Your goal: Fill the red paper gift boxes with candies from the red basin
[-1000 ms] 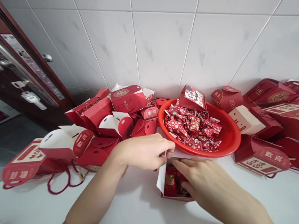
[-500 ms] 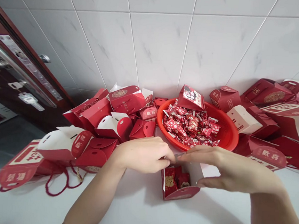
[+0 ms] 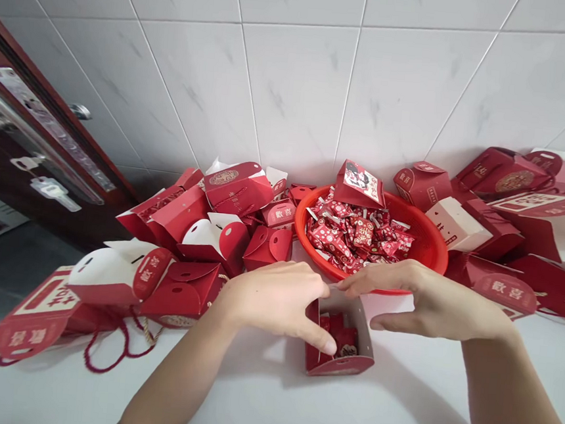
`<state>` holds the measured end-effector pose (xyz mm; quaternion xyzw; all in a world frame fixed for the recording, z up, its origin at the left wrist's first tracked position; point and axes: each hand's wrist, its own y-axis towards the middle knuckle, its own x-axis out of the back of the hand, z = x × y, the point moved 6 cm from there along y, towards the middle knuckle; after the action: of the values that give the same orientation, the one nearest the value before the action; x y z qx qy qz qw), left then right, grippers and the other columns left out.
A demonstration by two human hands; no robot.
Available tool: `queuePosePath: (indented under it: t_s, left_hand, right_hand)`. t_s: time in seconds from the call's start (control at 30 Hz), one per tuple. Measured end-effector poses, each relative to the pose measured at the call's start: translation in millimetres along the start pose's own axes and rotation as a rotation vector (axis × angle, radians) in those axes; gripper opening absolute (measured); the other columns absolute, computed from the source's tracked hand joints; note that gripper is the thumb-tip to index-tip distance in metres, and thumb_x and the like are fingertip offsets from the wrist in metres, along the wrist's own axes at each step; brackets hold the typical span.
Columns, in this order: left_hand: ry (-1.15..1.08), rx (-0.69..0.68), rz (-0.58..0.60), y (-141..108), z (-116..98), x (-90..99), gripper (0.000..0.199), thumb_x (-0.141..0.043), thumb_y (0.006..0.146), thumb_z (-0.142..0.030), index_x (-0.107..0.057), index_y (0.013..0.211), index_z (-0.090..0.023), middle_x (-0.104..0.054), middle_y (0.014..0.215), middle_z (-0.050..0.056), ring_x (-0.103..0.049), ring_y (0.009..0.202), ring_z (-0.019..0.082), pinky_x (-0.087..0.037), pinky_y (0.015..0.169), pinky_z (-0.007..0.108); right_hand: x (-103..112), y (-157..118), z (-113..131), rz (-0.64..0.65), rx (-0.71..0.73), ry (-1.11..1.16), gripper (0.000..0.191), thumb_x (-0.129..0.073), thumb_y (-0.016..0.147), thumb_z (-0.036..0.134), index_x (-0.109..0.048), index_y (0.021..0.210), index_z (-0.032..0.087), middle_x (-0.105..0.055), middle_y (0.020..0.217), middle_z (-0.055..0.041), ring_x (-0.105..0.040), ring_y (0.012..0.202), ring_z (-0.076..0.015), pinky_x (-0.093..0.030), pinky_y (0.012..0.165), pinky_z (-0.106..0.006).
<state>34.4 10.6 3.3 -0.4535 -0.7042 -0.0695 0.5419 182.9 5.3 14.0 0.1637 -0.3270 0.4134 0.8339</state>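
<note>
The open box (image 3: 341,365), with sweets (image 3: 336,325) inside, stands on the tabletop (image 3: 266,402) just in front of the basin (image 3: 426,234). The left hand (image 3: 277,297) and right hand (image 3: 428,300) flank it, thumbs parted from fingers; whether either grips its walls, I cannot tell. More boxes (image 3: 240,185) crowd both sides of the basin.

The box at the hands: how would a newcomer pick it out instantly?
Find the red bowl by the wall. In front of it, the left hand and right hand flank an open red box holding red packets. Unlike the boxes clustered either side, it stands apart.
</note>
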Motion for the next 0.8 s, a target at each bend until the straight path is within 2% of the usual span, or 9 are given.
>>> queuePosePath:
  t_s: [0.1, 0.2, 0.33, 0.47, 0.6, 0.7, 0.8]
  left_hand:
    - [0.025, 0.026, -0.085, 0, -1, -0.5, 0.038, -0.067, 0.087, -0.057, -0.067, 0.096, -0.021, -0.065, 0.085, 0.003, -0.062, 0.077, 0.022, -0.036, 0.060, 0.029]
    - [0.031, 0.058, -0.110, 1, -2, -4.0, 0.035, -0.062, 0.092, -0.052, -0.066, 0.105, -0.020, -0.066, 0.108, 0.007, -0.065, 0.092, 0.026, -0.040, 0.068, 0.031]
    - [0.025, 0.047, -0.122, 3, -6, -8.5, 0.034, -0.064, 0.092, -0.048, -0.064, 0.113, -0.022, -0.062, 0.116, 0.007, -0.065, 0.096, 0.027, -0.043, 0.070, 0.032]
    - [0.030, 0.061, -0.150, 3, -8, -11.7, 0.031, -0.066, 0.090, -0.048, -0.066, 0.111, -0.024, -0.058, 0.116, 0.007, -0.065, 0.094, 0.028, -0.044, 0.069, 0.033]
    - [0.020, 0.085, -0.186, 4, -6, -11.3, 0.026, -0.071, 0.086, -0.039, -0.069, 0.107, -0.024, -0.056, 0.112, 0.006, -0.065, 0.090, 0.025, -0.043, 0.067, 0.031]
    - [0.054, 0.054, -0.200, 5, -5, -9.7, 0.026, -0.074, 0.084, -0.036, -0.072, 0.108, -0.026, -0.058, 0.109, 0.005, -0.064, 0.090, 0.024, -0.042, 0.067, 0.028]
    - [0.101, 0.048, -0.138, 8, 0, -11.1, 0.029, -0.074, 0.086, -0.043, -0.075, 0.109, -0.027, -0.061, 0.098, 0.005, -0.064, 0.086, 0.024, -0.039, 0.064, 0.028]
  right_hand:
    - [-1, -1, 0, -0.088, -0.069, -0.119, 0.025, -0.064, 0.091, 0.017, -0.075, 0.114, 0.021, -0.076, 0.113, -0.0074, -0.071, 0.103, -0.0204, -0.056, 0.089, -0.032]
    - [-2, -2, 1, -0.165, -0.118, -0.250, 0.015, -0.062, 0.090, 0.012, -0.074, 0.095, 0.020, -0.073, 0.093, -0.0043, -0.067, 0.083, -0.0171, -0.051, 0.072, -0.027]
    - [-9, -3, 1, -0.086, -0.179, -0.317, 0.015, -0.061, 0.089, 0.008, -0.069, 0.084, 0.020, -0.070, 0.081, -0.0001, -0.062, 0.071, -0.0138, -0.043, 0.062, -0.024]
    - [-20, 2, 3, -0.016, -0.284, -0.428, 0.016, -0.064, 0.087, 0.006, -0.065, 0.076, 0.018, -0.069, 0.077, -0.0004, -0.060, 0.066, -0.0133, -0.036, 0.057, -0.024]
    - [-34, 7, 10, -0.009, -0.294, -0.529, 0.014, -0.065, 0.090, 0.011, -0.066, 0.078, 0.017, -0.071, 0.081, -0.0032, -0.062, 0.066, -0.0143, -0.037, 0.057, -0.024]
    - [-39, 7, 11, -0.035, -0.283, -0.602, 0.020, -0.062, 0.094, 0.016, -0.068, 0.075, 0.018, -0.069, 0.072, -0.0034, -0.063, 0.063, -0.0157, -0.038, 0.056, -0.025]
    - [-39, 4, 10, -0.090, -0.281, -0.642, 0.022, -0.065, 0.094, 0.023, -0.070, 0.074, 0.020, -0.067, 0.066, -0.0032, -0.063, 0.060, -0.0176, -0.041, 0.057, -0.026]
